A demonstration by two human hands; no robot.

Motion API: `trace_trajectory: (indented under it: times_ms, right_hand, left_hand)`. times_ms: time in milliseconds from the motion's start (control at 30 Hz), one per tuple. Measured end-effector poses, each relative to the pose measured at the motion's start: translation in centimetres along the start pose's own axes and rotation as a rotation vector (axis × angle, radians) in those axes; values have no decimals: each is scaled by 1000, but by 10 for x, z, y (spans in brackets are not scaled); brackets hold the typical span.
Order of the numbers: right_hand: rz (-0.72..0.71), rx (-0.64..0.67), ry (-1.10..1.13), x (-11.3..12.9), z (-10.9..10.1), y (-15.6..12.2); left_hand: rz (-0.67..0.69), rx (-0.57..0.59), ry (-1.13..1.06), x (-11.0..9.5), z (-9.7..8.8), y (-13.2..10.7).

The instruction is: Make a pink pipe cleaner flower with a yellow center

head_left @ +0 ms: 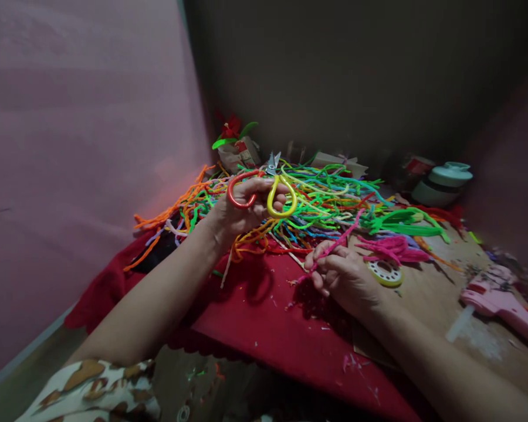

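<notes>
Left hand [243, 214]: at the centre of the frame, grip closed around the scissors [271, 168], some fingertips showing through the yellow handle loop
Scissors: just above the frame's centre, one handle loop red and the other yellow, blades pointing toward the top of the frame with tips slightly parted
Right hand [345, 274]: right of centre and lower than the left hand, grip narrow, fingertips pinching a pink fuzzy stem [345, 236]
Pink fuzzy stem: slants from those fingertips toward the upper right
Stem pile [319, 206]: across the middle of the frame, beyond both hands, green, yellow, orange, blue and red strands lying over one another
Pink bundle [396, 251]: right of centre, near the right hand
Holed disc [391, 282]: yellow-rimmed, just below the pink bundle in the frame
Brown board [431, 310]: right part of the frame, partly behind the right forearm
Glue gun [497, 302]: pink, near the right edge
Counter [259, 331]: covered in red cloth, lower middle of the frame, small scraps scattered on it
Jar [449, 177]: pale teal, dark band, upper right
Flower [232, 126]: red with green leaves, upper middle, left of the scissors
Sleeve [92, 390]: pale with brown patches, lower left corner
</notes>
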State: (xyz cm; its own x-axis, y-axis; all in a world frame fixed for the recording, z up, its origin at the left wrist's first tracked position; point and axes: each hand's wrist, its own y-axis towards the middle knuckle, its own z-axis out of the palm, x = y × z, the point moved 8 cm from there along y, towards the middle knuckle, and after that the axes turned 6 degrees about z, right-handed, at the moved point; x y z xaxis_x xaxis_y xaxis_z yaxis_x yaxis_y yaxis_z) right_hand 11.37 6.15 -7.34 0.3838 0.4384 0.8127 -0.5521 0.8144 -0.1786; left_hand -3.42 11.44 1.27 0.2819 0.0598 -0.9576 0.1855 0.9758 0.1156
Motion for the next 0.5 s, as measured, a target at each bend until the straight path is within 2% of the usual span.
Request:
trace_trajectory:
  times_ms: [167,333,400,500]
  right_hand:
    - [-28,5,36,1,-2,2]
    - [-78,-4,24,5,-5,4]
    - [-77,-28,31,5,-7,4]
    - [-59,-64,44,4,-10,4]
  left_hand:
    - [-9,117,80,3,25,-18]
    - [25,199,498,0,40,-39]
    - [13,203,609,6,44,-47]
    - [-14,131,569,22,47,-56]
